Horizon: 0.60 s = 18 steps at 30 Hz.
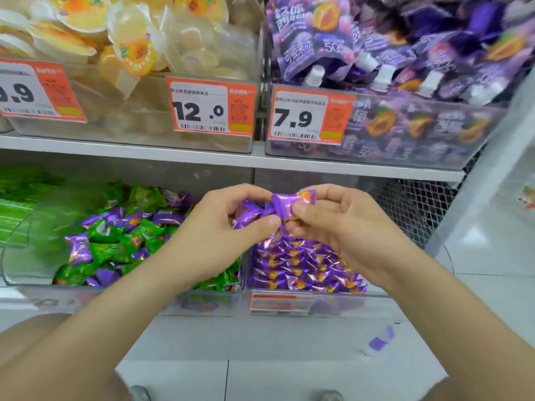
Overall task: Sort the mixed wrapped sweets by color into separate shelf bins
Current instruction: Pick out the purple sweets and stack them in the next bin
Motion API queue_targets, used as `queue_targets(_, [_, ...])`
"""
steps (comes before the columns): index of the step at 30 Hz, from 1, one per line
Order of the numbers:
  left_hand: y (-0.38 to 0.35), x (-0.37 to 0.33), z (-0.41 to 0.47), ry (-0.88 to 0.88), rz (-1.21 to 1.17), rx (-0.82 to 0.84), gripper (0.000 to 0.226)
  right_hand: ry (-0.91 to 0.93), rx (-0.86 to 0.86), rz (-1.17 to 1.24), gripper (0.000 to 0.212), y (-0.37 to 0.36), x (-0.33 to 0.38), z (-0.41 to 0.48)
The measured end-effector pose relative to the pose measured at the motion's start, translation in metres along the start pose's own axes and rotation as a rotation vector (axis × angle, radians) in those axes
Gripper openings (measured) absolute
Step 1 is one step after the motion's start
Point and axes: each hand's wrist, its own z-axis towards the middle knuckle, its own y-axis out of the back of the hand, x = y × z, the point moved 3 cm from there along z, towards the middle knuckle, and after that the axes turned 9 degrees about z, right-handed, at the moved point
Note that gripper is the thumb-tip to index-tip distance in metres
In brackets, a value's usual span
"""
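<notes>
On the lower shelf, a clear bin [202,302] holds mixed green sweets [110,250] and purple sweets [79,250]. Right of it, a second clear bin [373,302] holds only purple sweets [301,267]. My left hand [214,235] grips several purple sweets [249,215] above the divide between the bins. My right hand [341,227] pinches one purple sweet [289,202] between thumb and fingers, right beside the left hand's bunch.
The upper shelf carries bins of yellow jelly cups [130,44] and purple pouches [405,53] with price tags [211,107]. Green packets [20,204] fill the far-left lower bin. One purple sweet [380,340] lies on the floor. A mesh panel [419,204] stands behind the right bin.
</notes>
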Motion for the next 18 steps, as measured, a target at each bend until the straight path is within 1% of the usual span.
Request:
queue_targets(3, [-0.015, -0.008, 0.005, -0.004, -0.083, 0.023, 0.022, 0.012, -0.027, -0.027, 0.031, 0.019, -0.003, -0.006])
queue_targets(5, [-0.027, -0.012, 0.007, -0.029, -0.052, 0.045, 0.016, -0.039, -0.021, -0.008, 0.031, 0.029, -0.009, -0.009])
queue_targets(7, [-0.038, -0.013, 0.01, -0.022, -0.028, 0.089, 0.012, -0.073, -0.012, -0.062, 0.033, 0.043, -0.011, -0.01])
queue_targets(10, [-0.05, -0.014, 0.015, -0.016, 0.02, 0.158, 0.009, -0.1, 0.065, -0.239, 0.029, 0.06, -0.005, -0.014])
queue_targets(12, [-0.059, -0.012, 0.018, -0.071, 0.175, 0.156, 0.008, -0.116, 0.132, -0.377, 0.026, 0.066, -0.004, -0.017])
queue_targets(14, [-0.068, -0.012, 0.019, -0.116, 0.348, 0.116, 0.008, -0.115, 0.164, -0.497, 0.025, 0.072, -0.007, -0.017])
queue_targets(16, [-0.074, -0.011, 0.02, -0.133, 0.396, 0.102, 0.008, -0.068, 0.175, -0.631, 0.018, 0.081, -0.01, -0.014])
queue_targets(18, [-0.079, -0.01, 0.02, -0.136, 0.407, 0.101, 0.015, 0.0, 0.181, -0.777, 0.01, 0.097, -0.011, -0.01])
